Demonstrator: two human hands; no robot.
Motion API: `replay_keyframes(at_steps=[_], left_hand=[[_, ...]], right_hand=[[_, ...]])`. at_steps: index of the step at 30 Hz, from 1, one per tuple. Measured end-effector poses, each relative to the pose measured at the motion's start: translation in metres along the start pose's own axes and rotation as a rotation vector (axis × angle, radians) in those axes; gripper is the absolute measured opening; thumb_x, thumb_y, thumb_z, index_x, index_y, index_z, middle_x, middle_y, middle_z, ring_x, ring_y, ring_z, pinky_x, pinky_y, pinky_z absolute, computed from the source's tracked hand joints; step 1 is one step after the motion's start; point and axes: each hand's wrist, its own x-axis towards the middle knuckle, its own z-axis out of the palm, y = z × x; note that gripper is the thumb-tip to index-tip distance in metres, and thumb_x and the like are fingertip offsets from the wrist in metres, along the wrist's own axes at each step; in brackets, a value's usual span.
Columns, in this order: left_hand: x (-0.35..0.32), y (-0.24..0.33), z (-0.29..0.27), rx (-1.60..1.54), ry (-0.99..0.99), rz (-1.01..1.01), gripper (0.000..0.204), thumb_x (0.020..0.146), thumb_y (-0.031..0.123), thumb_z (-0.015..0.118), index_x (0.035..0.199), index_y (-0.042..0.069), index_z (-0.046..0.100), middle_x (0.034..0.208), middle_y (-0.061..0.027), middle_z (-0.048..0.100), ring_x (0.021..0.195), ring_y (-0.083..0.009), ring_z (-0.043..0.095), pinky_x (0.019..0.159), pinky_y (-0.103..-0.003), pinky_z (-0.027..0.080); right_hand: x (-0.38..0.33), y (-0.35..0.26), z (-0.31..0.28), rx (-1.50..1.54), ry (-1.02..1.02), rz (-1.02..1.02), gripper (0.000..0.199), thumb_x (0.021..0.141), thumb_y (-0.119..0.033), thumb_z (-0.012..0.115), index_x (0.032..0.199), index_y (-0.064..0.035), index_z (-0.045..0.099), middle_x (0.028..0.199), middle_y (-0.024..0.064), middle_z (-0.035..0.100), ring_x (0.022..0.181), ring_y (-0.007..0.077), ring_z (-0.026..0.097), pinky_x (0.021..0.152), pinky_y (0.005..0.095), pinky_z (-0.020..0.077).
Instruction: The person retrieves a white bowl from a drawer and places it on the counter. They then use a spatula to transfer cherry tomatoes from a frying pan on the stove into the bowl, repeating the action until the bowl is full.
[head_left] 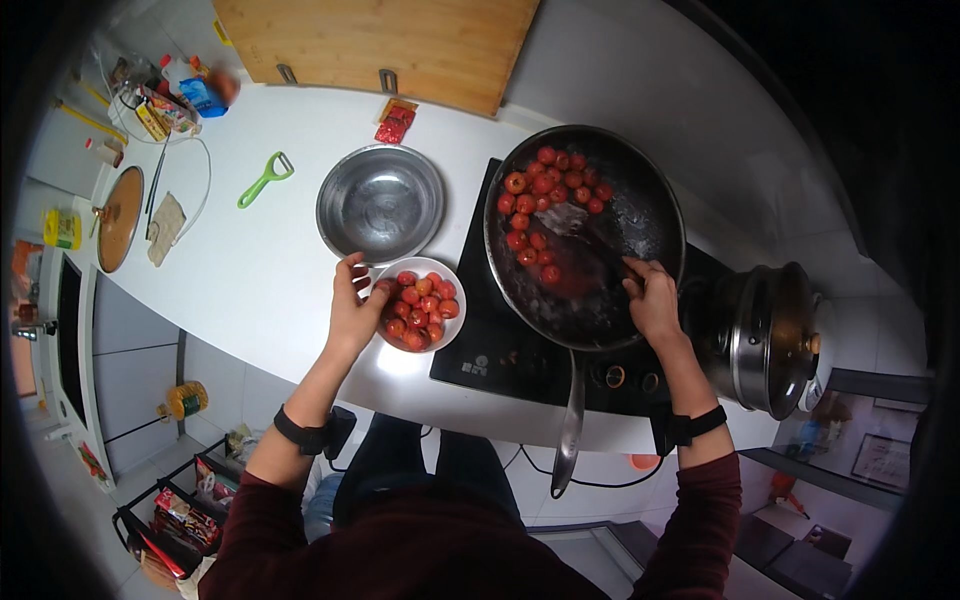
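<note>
My left hand (355, 305) is beside a small white bowl (459, 322), fingers apart, thumb at the bowl's left rim. Small round red fruits (418, 310), which look like hawthorns, fill the bowl. On the dark cooktop (480, 345) stands a wide black wok (530, 310) with a steel handle (570, 430) pointing toward me. More of the red fruits (540, 185) lie in the wok's upper left part. My right hand (655, 300) reaches over the wok's right side, closed on the dark handle of a spatula (600, 245). Its head rests among the fruits, partly blurred.
An empty steel basin (385, 205) stands behind the white bowl. Farther left lies a green peeler (265, 180); a red packet (396, 122) sits near the wooden board (380, 45). A lidded steel pot (770, 340) is right of the wok. Bottles and packages (180, 95) crowd the far left corner.
</note>
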Motion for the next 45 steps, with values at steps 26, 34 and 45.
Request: replay_keyframes(at_steps=[26, 34, 45], left_hand=[[-0.008, -0.003, -0.002, 0.074, 0.036, -0.022, 0.057, 0.084, 0.011, 0.063, 0.135, 0.007, 0.038, 0.129, -0.0124, 0.045, 0.116, -0.0246, 0.048, 0.091, -0.038, 0.043], [-0.015, -0.005, -0.005, 0.072, 0.033, -0.018, 0.056, 0.084, 0.01, 0.063, 0.134, 0.007, 0.039, 0.129, -0.0131, 0.045, 0.115, -0.0245, 0.048, 0.091, -0.038, 0.042], [-0.025, -0.005, -0.003, 0.074, 0.028, -0.009, 0.056, 0.084, 0.01, 0.063, 0.134, 0.007, 0.039, 0.129, -0.0138, 0.044, 0.115, -0.0254, 0.049, 0.091, -0.039, 0.042]], right_hand=[[-0.005, -0.019, 0.03, 0.15, 0.068, 0.065, 0.037, 0.081, 0.009, 0.062, 0.117, -0.0004, 0.063, 0.102, 0.0198, 0.063, 0.096, 0.0347, 0.063, 0.084, 0.0399, 0.0494], [-0.005, -0.027, 0.027, 0.085, 0.073, 0.034, 0.036, 0.083, 0.006, 0.062, 0.118, -0.0014, 0.063, 0.104, 0.0198, 0.062, 0.098, 0.0344, 0.062, 0.084, 0.0409, 0.049], [-0.012, -0.027, 0.031, 0.145, 0.101, 0.111, 0.038, 0.081, 0.006, 0.063, 0.118, -0.0024, 0.063, 0.105, 0.0182, 0.063, 0.098, 0.0323, 0.063, 0.085, 0.0382, 0.0489]])
